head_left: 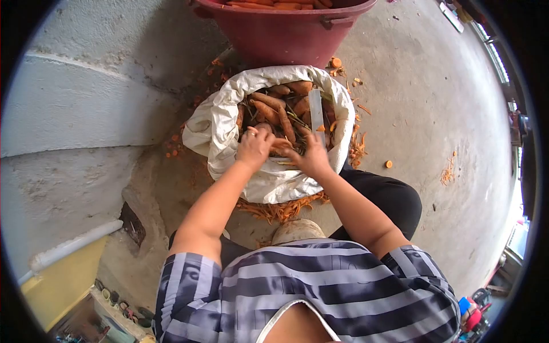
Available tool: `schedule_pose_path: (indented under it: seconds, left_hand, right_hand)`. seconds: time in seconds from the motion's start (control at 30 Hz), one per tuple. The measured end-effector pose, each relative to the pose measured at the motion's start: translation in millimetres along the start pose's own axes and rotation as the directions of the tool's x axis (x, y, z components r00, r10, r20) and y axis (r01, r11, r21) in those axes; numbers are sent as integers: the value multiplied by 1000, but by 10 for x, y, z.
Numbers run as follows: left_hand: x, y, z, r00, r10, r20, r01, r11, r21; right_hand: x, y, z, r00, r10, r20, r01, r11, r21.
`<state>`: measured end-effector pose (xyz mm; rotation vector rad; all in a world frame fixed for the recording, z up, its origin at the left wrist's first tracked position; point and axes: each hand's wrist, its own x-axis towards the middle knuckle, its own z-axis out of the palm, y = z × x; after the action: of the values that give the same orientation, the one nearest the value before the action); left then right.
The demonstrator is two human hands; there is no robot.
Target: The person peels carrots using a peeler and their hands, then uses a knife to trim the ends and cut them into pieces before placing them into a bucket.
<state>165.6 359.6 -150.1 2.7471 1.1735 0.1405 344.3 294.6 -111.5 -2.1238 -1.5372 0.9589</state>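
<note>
Unpeeled carrots [265, 112] lie in a white sack [220, 123] with its rim rolled down. Over the sack's near side, my left hand [255, 147] is closed around the end of a carrot [280, 146], which lies between my two hands. My right hand [313, 157] is closed on a knife, its handle hidden by the hand. The wide pale blade [316, 108] points away from me over the sack's right part, with a small orange piece on it. The fingers of my right hand are slightly blurred beside the carrot.
Beyond the sack stands a red tub [280, 34] with orange carrots in it. Peelings [280, 209] lie on the floor around the sack, with cut carrot pieces at its right and left. A pale wall [74, 108] stands at the left. My knee [394, 200] is right of the sack.
</note>
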Motion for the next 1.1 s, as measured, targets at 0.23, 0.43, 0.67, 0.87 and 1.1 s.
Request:
schedule_pose_path:
  seconds: [0.23,0.43,0.67,0.87,1.1]
  left_hand:
    - [227,38,-202,987,6,-162,-91,847,-523]
    - [741,-390,508,470,-614,634,633,-267,-727]
    - [980,-342,792,387,-855,345,600,-50,-798]
    - [742,-222,449,558,-821,-119,377,379,-845]
    - [33,-140,-883,478,-666,-573,135,700,-701]
  right_hand:
    - [-274,-139,-443,988,-104,110,99,994,55]
    - [-682,-194,-976,974,-155,163,155,988,16]
    - [-515,-18,-602,892,-223,393,331,915,-230]
    - [-432,-34,-707,928,-304,214,335,933,-131]
    - [-480,-29,-772,938,-271,216,275,961,8]
